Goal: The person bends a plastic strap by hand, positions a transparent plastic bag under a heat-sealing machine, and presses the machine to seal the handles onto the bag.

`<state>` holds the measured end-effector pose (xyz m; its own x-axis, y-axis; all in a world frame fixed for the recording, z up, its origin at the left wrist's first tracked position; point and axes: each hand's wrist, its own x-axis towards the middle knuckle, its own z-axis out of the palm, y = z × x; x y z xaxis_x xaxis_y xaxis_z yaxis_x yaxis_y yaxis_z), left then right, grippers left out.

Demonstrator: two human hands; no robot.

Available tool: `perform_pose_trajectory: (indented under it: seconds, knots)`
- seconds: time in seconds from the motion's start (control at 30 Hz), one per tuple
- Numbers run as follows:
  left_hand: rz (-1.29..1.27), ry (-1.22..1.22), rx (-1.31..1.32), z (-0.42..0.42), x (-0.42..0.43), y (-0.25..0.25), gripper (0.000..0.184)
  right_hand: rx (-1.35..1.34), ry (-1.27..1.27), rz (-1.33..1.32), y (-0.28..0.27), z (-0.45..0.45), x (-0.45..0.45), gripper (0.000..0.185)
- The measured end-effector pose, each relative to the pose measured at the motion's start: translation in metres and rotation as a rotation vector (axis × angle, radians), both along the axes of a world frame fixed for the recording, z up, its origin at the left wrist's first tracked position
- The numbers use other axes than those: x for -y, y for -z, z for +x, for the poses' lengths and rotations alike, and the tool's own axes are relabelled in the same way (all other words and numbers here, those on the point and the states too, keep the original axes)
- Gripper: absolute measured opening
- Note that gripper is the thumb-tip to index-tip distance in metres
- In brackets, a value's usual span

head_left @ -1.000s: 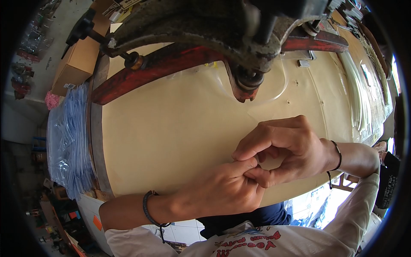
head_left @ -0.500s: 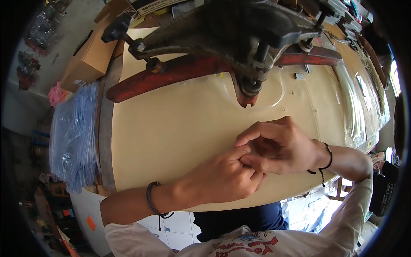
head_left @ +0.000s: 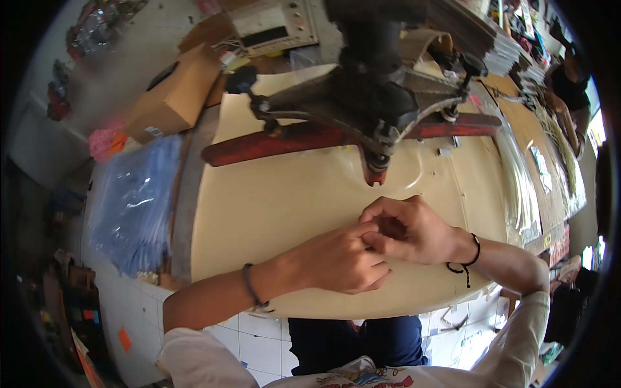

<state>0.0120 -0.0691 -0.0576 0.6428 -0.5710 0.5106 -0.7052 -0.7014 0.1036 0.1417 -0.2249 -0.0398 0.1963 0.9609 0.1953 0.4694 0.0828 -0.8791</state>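
My left hand (head_left: 346,260) and my right hand (head_left: 414,229) meet over the cream-coloured table sheet (head_left: 278,200), close to its front edge. The fingers of both are curled, and their tips touch. Whatever lies between them, if anything, is hidden by the fingers. Just beyond my hands hangs a dark metal machine head (head_left: 349,97) with black knobs. Fixed under it is a long red bar (head_left: 291,140), whose short middle prong points toward my hands. A clear curved strip (head_left: 417,174) lies on the sheet behind my right hand.
Stacked clear plastic bags (head_left: 132,207) hang over the table's left side, by a cardboard box (head_left: 171,94). Bundled translucent strips (head_left: 517,184) lie to the right. At the back stands a control box (head_left: 272,26). Another person (head_left: 569,84) is at the far right.
My view has tilted up and drawn back, so more of the machine head and the control box shows. My hands stay together, fingertips touching, in nearly the same pose.
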Motion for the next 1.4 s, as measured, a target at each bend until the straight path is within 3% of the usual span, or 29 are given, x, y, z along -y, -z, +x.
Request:
perform_pose_trajectory:
  seconds: [0.3, 0.4, 0.67, 0.83, 0.93, 1.03, 1.23, 1.4]
  knots:
    - [0.024, 0.057, 0.011, 0.006, -0.002, 0.007, 0.034, 0.09, 0.056, 0.055, 0.016, 0.006, -0.003, 0.021]
    - [0.036, 0.067, 0.141, 0.005, 0.0, 0.006, 0.028, 0.086, 0.041, 0.104, 0.015, 0.0, -0.004, 0.02]
    - [-0.029, -0.513, 0.031, -0.036, 0.022, 0.023, 0.026, 0.242, 0.065, 0.146, 0.012, -0.008, 0.0, 0.025]
    - [-0.048, -0.763, -0.212, -0.116, 0.034, -0.009, 0.057, 0.405, 0.061, 0.146, 0.006, -0.021, 0.006, 0.026]
    - [0.075, -0.893, 0.007, -0.155, 0.037, 0.018, 0.07, 0.462, 0.05, 0.137, -0.005, -0.035, 0.011, 0.021]
    - [0.072, -1.011, 0.062, -0.177, 0.031, 0.041, 0.077, 0.556, 0.068, 0.199, 0.003, -0.039, 0.018, 0.019]
    - [0.129, -1.124, 0.307, -0.176, 0.02, 0.07, 0.066, 0.658, 0.16, 0.167, 0.004, -0.055, 0.049, 0.021]
    - [0.131, -1.114, 0.23, -0.179, 0.02, 0.059, 0.063, 0.667, 0.166, 0.217, 0.012, -0.053, 0.063, 0.021]
